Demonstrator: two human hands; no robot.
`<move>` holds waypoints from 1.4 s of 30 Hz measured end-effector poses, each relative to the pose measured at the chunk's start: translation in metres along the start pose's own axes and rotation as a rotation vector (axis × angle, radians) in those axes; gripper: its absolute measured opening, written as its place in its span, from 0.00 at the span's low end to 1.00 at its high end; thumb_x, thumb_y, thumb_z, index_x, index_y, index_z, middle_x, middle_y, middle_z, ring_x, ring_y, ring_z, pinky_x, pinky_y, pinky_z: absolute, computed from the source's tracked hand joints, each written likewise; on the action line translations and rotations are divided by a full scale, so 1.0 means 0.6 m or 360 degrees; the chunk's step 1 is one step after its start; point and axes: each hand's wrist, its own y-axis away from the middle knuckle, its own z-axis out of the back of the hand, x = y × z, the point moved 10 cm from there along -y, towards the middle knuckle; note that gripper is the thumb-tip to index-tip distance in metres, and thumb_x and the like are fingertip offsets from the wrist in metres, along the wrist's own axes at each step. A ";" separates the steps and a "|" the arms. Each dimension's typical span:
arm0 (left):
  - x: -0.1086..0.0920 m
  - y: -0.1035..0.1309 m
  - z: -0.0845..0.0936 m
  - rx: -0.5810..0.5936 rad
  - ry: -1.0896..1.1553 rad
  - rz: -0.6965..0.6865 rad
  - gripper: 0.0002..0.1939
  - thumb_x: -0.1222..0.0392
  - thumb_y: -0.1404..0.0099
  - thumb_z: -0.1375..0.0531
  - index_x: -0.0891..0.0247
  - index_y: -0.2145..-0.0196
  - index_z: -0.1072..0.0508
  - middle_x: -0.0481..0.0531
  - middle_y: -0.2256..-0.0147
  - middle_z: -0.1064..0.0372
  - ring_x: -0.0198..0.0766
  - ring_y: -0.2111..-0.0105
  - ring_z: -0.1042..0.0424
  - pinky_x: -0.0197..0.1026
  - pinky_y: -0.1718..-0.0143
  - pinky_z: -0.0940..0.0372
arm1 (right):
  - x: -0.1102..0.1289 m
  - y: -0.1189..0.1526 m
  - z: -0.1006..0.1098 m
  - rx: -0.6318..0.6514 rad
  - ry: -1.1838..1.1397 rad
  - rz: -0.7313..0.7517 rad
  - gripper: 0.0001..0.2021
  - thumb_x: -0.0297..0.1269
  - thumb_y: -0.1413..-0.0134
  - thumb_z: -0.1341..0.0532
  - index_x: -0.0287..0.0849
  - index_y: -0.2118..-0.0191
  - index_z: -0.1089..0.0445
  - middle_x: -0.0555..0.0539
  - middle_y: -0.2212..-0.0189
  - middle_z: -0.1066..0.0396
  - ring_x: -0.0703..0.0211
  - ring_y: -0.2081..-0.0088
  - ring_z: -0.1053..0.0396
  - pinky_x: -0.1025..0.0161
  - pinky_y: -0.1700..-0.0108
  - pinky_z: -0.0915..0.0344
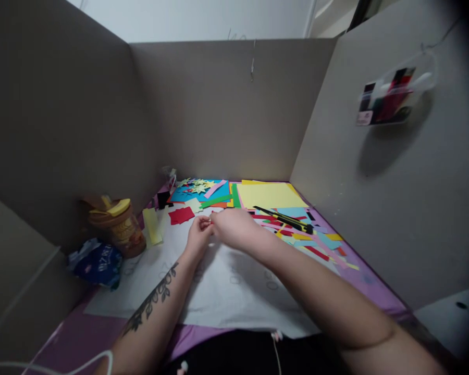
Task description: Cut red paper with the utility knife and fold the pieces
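My left hand (pixel 198 235) and my right hand (pixel 231 227) meet over a white sheet (pixel 226 291) at the middle. The fingers of both are closed in a pinch, fingertips together. A small red piece (pixel 212 222) shows between them, mostly hidden by the fingers, so its shape is unclear. Just left of the hands lie red paper pieces (pixel 181 215) and a pale paper piece (pixel 193 205). Behind them, green paper strips (pixel 217 201) cross near a blue sheet (pixel 180 194) that bears several pale yellow paper stars (pixel 200 186).
A black and yellow utility knife (pixel 289 221) lies on colourful paper scraps (pixel 324 242) at right. Yellow sheets (pixel 271 195) lie behind it. At left stand a lidded brown cup (pixel 125 232), a blue packet (pixel 97 263) and a yellow strip (pixel 152 227). Grey partitions (pixel 230 114) enclose the table.
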 end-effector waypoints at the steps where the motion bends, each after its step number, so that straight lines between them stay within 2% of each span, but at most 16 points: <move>1: 0.000 0.002 -0.003 0.0017 0.0022 0.0009 0.18 0.62 0.53 0.37 0.61 0.64 0.37 0.44 0.76 0.34 0.35 0.75 0.30 0.36 0.72 0.39 | -0.027 -0.001 0.024 -0.0010 0.0068 -0.0066 0.04 0.28 0.63 0.38 0.44 0.77 0.31 0.48 0.78 0.30 0.49 0.66 0.30 0.55 0.61 0.38; 3: 0.000 0.007 -0.013 0.0074 0.0044 0.0021 0.21 0.63 0.53 0.37 0.60 0.61 0.39 0.44 0.75 0.34 0.34 0.76 0.30 0.36 0.72 0.38 | -0.089 0.010 0.070 -0.0178 0.0003 -0.0233 0.04 0.32 0.55 0.43 0.44 0.70 0.32 0.48 0.73 0.29 0.54 0.66 0.31 0.57 0.61 0.38; 4: -0.001 0.010 -0.017 0.0097 0.0050 0.0029 0.22 0.64 0.53 0.37 0.60 0.60 0.39 0.44 0.75 0.34 0.34 0.76 0.30 0.35 0.72 0.38 | -0.119 0.021 0.076 -0.0221 -0.0129 -0.0324 0.05 0.34 0.54 0.43 0.44 0.69 0.33 0.48 0.72 0.29 0.55 0.67 0.31 0.58 0.62 0.37; 6: -0.001 0.016 -0.026 0.0147 0.0052 0.0042 0.22 0.64 0.53 0.37 0.61 0.59 0.39 0.43 0.75 0.35 0.32 0.76 0.31 0.34 0.72 0.38 | -0.162 0.045 0.056 -0.0207 -0.0484 -0.0419 0.09 0.38 0.55 0.41 0.42 0.65 0.34 0.48 0.70 0.30 0.58 0.67 0.32 0.60 0.62 0.36; 8: -0.002 0.022 -0.035 0.0212 0.0045 0.0049 0.22 0.64 0.53 0.37 0.61 0.60 0.39 0.42 0.75 0.35 0.30 0.77 0.33 0.33 0.73 0.39 | -0.179 0.063 0.022 -0.0171 -0.0786 -0.0458 0.15 0.39 0.58 0.38 0.42 0.62 0.36 0.49 0.68 0.30 0.60 0.67 0.33 0.61 0.62 0.36; 11: -0.003 0.031 -0.052 0.0337 0.0019 0.0044 0.20 0.63 0.52 0.37 0.62 0.60 0.37 0.42 0.76 0.36 0.29 0.78 0.34 0.32 0.75 0.41 | -0.178 0.075 -0.012 -0.0144 -0.1056 -0.0510 0.17 0.35 0.60 0.38 0.43 0.60 0.38 0.53 0.74 0.32 0.62 0.72 0.34 0.65 0.67 0.38; 14: -0.006 0.039 -0.064 0.0438 -0.0026 0.0030 0.18 0.60 0.52 0.36 0.63 0.62 0.36 0.43 0.77 0.35 0.29 0.79 0.35 0.32 0.77 0.42 | -0.167 0.073 -0.010 -0.0171 -0.1091 -0.0496 0.15 0.32 0.60 0.40 0.44 0.61 0.40 0.56 0.78 0.34 0.64 0.76 0.36 0.67 0.72 0.41; 18: -0.010 0.042 -0.072 0.0498 -0.0090 0.0000 0.15 0.58 0.51 0.37 0.64 0.66 0.35 0.47 0.75 0.32 0.31 0.78 0.33 0.33 0.76 0.40 | -0.162 0.069 -0.001 -0.0168 -0.0963 -0.0439 0.14 0.31 0.59 0.42 0.44 0.62 0.39 0.56 0.78 0.34 0.64 0.77 0.37 0.68 0.73 0.42; 22: -0.012 0.037 -0.063 0.0435 -0.0176 -0.0028 0.13 0.58 0.51 0.37 0.65 0.68 0.34 0.46 0.76 0.32 0.31 0.77 0.33 0.33 0.76 0.40 | -0.165 0.070 -0.009 -0.0156 -0.0975 -0.0437 0.14 0.30 0.60 0.41 0.44 0.62 0.38 0.57 0.79 0.34 0.64 0.77 0.37 0.68 0.73 0.42; 28: -0.015 0.030 -0.048 0.0342 -0.0264 -0.0054 0.12 0.57 0.50 0.38 0.64 0.68 0.33 0.46 0.75 0.32 0.32 0.79 0.33 0.32 0.79 0.41 | -0.170 0.073 -0.026 -0.0053 -0.1204 -0.0576 0.09 0.32 0.59 0.38 0.42 0.67 0.37 0.55 0.81 0.32 0.67 0.80 0.38 0.70 0.77 0.45; 36: -0.012 0.033 -0.058 0.0466 -0.0266 -0.0027 0.13 0.54 0.50 0.37 0.66 0.71 0.31 0.48 0.77 0.30 0.33 0.78 0.33 0.33 0.78 0.42 | -0.183 0.071 -0.027 -0.0081 -0.1265 -0.0619 0.08 0.35 0.61 0.36 0.41 0.72 0.36 0.54 0.82 0.32 0.67 0.81 0.37 0.70 0.77 0.42; 42: -0.008 0.035 -0.059 0.0449 -0.0212 0.0021 0.12 0.54 0.52 0.37 0.65 0.73 0.31 0.46 0.79 0.32 0.32 0.80 0.35 0.32 0.78 0.43 | -0.185 0.076 -0.035 -0.0021 -0.1278 -0.0664 0.10 0.36 0.62 0.36 0.41 0.72 0.37 0.55 0.83 0.33 0.68 0.82 0.38 0.71 0.80 0.44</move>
